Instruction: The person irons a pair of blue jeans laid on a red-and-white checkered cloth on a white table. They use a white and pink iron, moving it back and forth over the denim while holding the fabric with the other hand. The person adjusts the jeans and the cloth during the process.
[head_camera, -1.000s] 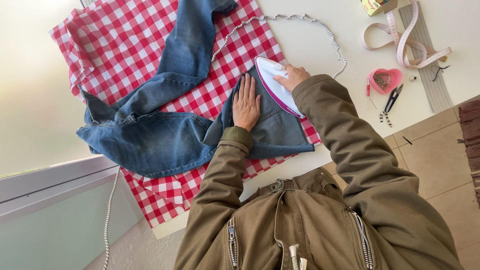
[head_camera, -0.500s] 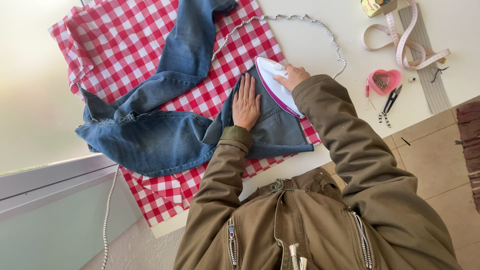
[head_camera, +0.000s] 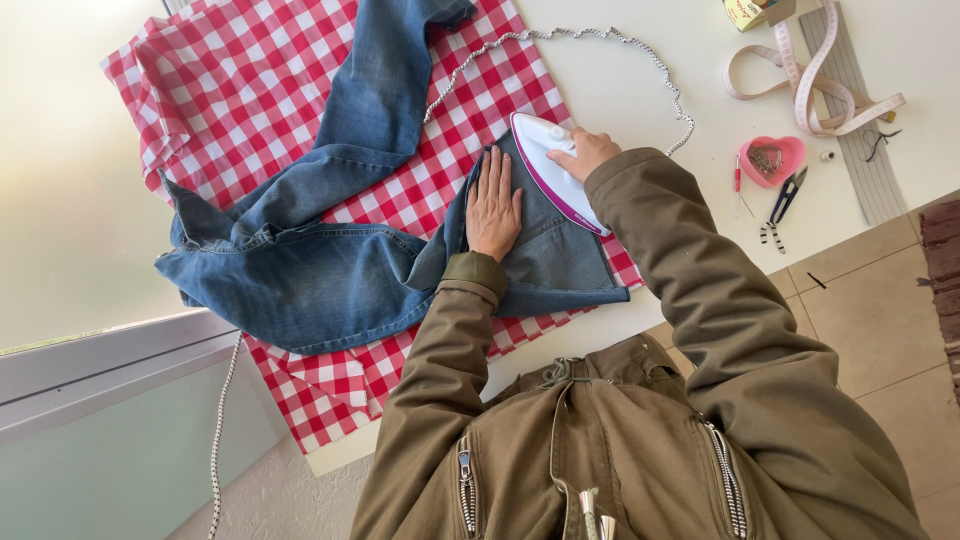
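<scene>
Barely anything had shifted since the earlier frames: I saw the iron sitting in much the same spot at upper centre, perhaps nudged a touch along the denim, and both hands where they were. That read to me as a slow pass over one patch, not a new stroke.

My right hand gripped the iron's top, fingers curled round the handle; how tightly they closed I couldn't tell, with the sleeve covering the wrist side. My left hand lay flat on the jeans just beside the iron, fingers straight and close together, pinning the cloth.

The iron's long axis ran diagonally, its pointed nose aimed at the upper left of the frame, its heel toward the lower right. It rested on the folded denim panel at centre, over the red check cloth. The jeans sprawled from centre left, one leg running up to the top edge.

Off at upper right I noted a pink dish, a tape measure and small scissors on the white table.
</scene>
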